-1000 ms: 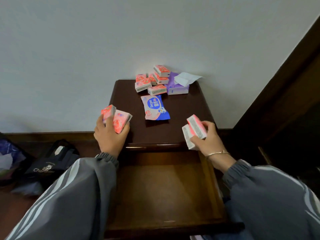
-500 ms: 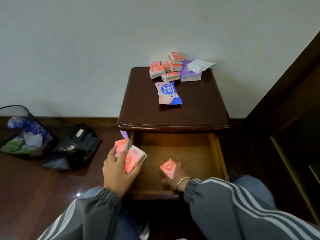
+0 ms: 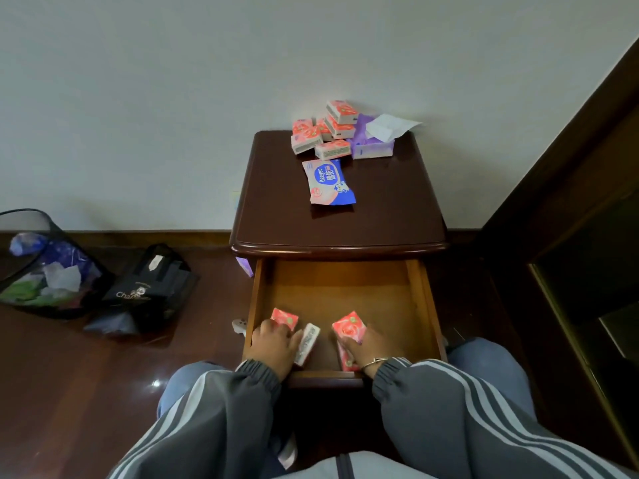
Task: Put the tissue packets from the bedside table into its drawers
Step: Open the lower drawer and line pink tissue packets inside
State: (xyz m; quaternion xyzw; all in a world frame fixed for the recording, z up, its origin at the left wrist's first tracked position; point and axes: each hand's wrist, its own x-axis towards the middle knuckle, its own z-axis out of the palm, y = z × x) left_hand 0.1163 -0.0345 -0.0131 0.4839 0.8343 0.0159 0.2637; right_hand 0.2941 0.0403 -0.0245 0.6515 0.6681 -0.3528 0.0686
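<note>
The dark wooden bedside table (image 3: 339,223) has its top drawer (image 3: 420,299) pulled out. Both hands are inside the drawer at its near end. My left hand (image 3: 273,347) is closed on two pink tissue packets (image 3: 285,319), one standing on edge beside my thumb. My right hand (image 3: 366,347) rests on two more pink packets (image 3: 349,328) lying on the drawer floor. Several pink packets (image 3: 323,131) remain piled at the table's back, with a blue wet-wipe pack (image 3: 328,181) in front of them and a purple open tissue pack (image 3: 373,145) to the right.
A mesh waste bin (image 3: 38,267) with rubbish and a black bag (image 3: 152,288) sit on the wooden floor to the left. A dark wooden bed frame (image 3: 570,202) rises on the right. A small purple item (image 3: 244,266) shows beside the drawer's left corner.
Both hands carried packets down from the table's front edge into the open drawer. The left hand moved in from outside the drawer's left side. My view has tilted downward.
</note>
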